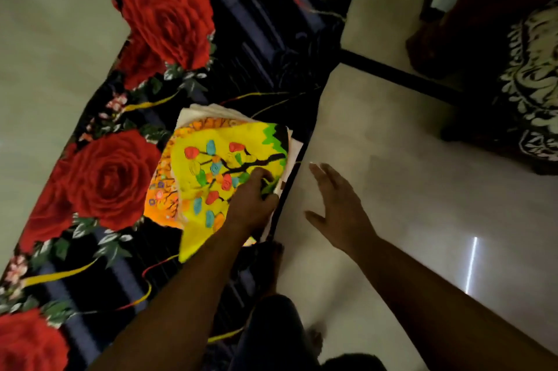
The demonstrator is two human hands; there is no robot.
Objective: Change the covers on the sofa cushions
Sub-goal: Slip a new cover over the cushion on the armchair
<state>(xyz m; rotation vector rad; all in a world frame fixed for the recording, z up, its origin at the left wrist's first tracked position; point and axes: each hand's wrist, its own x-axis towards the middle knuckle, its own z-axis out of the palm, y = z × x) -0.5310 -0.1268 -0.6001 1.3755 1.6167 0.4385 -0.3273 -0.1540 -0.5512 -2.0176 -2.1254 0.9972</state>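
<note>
Head view, tilted, dim light. Far left, 9 o'clock: pale glossy floor (45, 74). On it a dark rug (250, 47) printed with big red roses (105, 180), running from 7 o'clock up to 12 o'clock. On the rug just below centre lies a stack of folded cushion covers (211, 171); the top cover is bright yellow with a dark branch and red, blue, green and orange leaf shapes, an orange patterned cover shows beneath it on the left edge, and white fabric edges (208, 112) stick out at the stack's 12 o'clock side. Left hand (252, 204) comes in from 6 o'clock, forearm crossing the rug, and sits on the right edge of the yellow cover; fingers (262, 177) curled down and pressed on the cloth, thumb at the cover's edge, looks like a pinch on that edge but blur hides the contact. A foot (273, 268) is just below that hand at the rug's border. Right hand (335, 204), at 4 o'clock of the stack, hangs over bare floor, palm down, fingers spread and straight, holding nothing, clear of the covers. Far right, 2 to 3 o'clock: dark furniture with a black-and-white patterned cushion (531, 80), well apart from the stack.
</note>
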